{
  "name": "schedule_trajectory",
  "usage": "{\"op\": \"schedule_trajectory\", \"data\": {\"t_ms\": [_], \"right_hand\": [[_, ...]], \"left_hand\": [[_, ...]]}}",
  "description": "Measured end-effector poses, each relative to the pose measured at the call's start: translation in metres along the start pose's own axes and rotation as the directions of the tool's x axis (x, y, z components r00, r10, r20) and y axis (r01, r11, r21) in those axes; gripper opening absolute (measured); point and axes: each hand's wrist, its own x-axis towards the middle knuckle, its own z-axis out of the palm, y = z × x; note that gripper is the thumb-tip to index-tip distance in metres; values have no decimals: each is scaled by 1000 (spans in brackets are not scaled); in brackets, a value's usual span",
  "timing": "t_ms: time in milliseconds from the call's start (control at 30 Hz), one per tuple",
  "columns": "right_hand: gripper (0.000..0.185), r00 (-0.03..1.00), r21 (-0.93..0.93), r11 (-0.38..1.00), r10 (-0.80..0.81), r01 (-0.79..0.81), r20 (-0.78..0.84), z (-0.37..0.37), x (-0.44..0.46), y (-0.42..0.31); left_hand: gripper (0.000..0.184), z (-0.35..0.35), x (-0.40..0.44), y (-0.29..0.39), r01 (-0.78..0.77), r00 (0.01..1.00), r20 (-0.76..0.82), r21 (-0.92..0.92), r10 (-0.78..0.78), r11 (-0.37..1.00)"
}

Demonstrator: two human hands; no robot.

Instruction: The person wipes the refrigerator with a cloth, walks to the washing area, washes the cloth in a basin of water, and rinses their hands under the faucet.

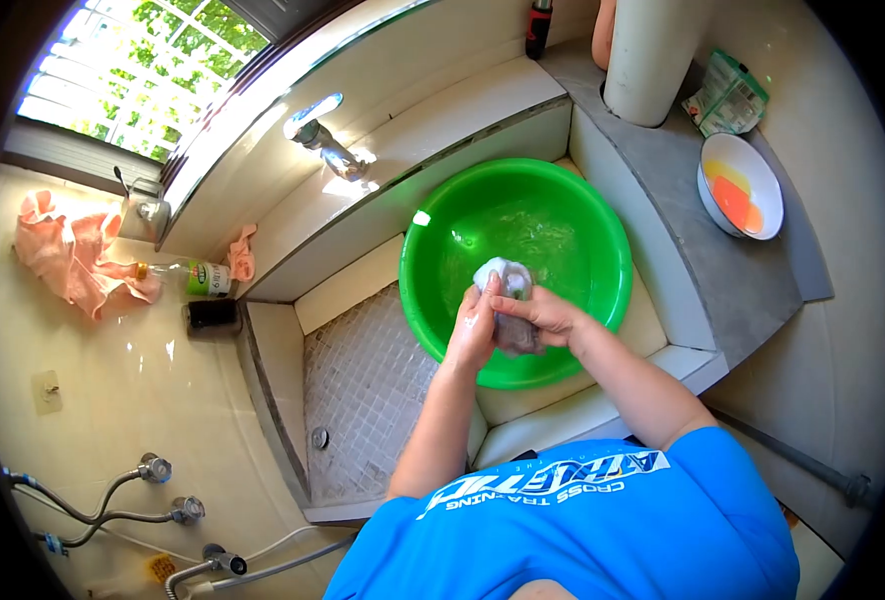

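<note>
A wet, grey-and-white cloth (519, 335), bunched up with whitish suds at its top, is held between my two hands. My left hand (471, 328) is closed on its left side, with the thumb up. From the right, my right hand (551, 315) grips it, fingers reaching across its front. Both hands are above the near part of a large green basin (415, 315), which has clear water in it. The folds hide the cloth's exact kind.
The basin stands in a tiled sink (358, 400) with a drain at lower left. Behind it is a chrome faucet (328, 145). On the right ledge are a white bowl (769, 190) and a green pouch (728, 95). A bottle (203, 279) and pink cloth (73, 250) are left.
</note>
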Motion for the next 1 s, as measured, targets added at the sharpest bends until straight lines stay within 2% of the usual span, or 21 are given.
{"op": "schedule_trajectory", "data": {"t_ms": [67, 100, 133, 200, 267, 333, 367, 400, 467, 500, 533, 567, 600, 633, 667, 700, 733, 800, 900, 967, 1000], "right_hand": [[46, 994, 75, 994, 72, -78, 81, -10, 6, 7], [41, 979, 154, 968, 192, -201, 71, -5, -4, -10], [41, 980, 157, 968, 187, -196, 70, -3, -8, -17], [41, 946, 420, 850, 255, -317, 198, 2, -9, -22], [48, 941, 468, 824, 216, -319, 260, 7, -6, -16], [55, 791, 514, 685, 151, -516, 593, 15, -10, -20], [60, 739, 492, 682, 106, -541, 666, 20, -10, -19], [60, 741, 493, 682, 110, -541, 662, 19, -10, -15], [56, 700, 436, 683, 156, -586, 697, 15, -10, -6], [51, 815, 354, 806, 250, -474, 523, 11, -15, -6], [51, 816, 358, 802, 256, -478, 518, 9, -15, -7], [48, 845, 192, 863, 372, -467, 385, 7, -11, -11], [46, 863, 16, 884, 451, -467, 229, 7, -7, -14], [44, 894, -59, 901, 433, -429, 115, 11, -5, -17], [44, 896, -52, 904, 428, -425, 116, 15, -4, -13], [43, 974, -81, 970, 228, -228, -9, 19, -2, -5], [42, 992, -138, 990, 10, -28, -126, 21, 0, 0], [44, 989, -198, 978, 35, -63, -144, 17, 8, 4], [45, 966, -262, 964, -17, -53, -258, 15, 11, 8], [45, 938, -576, 813, -261, 87, -227, 6, 21, 19], [45, 938, -573, 815, -262, 88, -229, 2, 26, 25]], "left_hand": [[39, -18, -2, 11, 86, 984, 120, 338, -134, 937], [38, -27, -4, 20, 20, 977, 193, 330, -88, 944], [35, -31, -9, 34, -33, 994, 107, 476, -21, 879], [34, -51, -4, 56, -125, 991, 108, 606, 75, 786], [49, -54, 0, 58, -146, 979, -44, 534, 200, 833], [76, -45, 11, 51, -197, 947, 277, 97, 164, 976], [94, -42, 17, 45, -54, 883, 461, -80, 85, 995], [99, -24, 16, 44, 57, 772, 622, -271, 129, 961], [87, 0, 13, 41, 92, 646, 727, -378, 234, 921], [87, -2, 17, 40, 102, 649, 725, -383, 230, 918], [77, -7, 24, 41, 76, 705, 702, -222, 105, 972], [67, -8, 31, 43, 58, 756, 654, -49, -12, 997], [67, -6, 33, 45, 59, 757, 654, -47, -14, 997], [57, -3, 35, 48, -48, 793, 609, 92, -18, 995], [48, 0, 36, 51, -147, 825, 565, 235, -12, 961], [36, 5, 36, 52, -298, 828, 558, 344, 62, 890], [36, 10, 33, 53, -299, 826, 561, 345, 60, 889], [28, 22, 25, 53, -355, 908, 401, 585, 120, 729], [21, 25, 28, 31, -414, 909, 316, 619, 271, 668], [16, 31, 26, 20, -466, 869, 229, 676, 438, 571], [16, 33, 26, 15, -465, 870, 232, 677, 435, 570]]}}
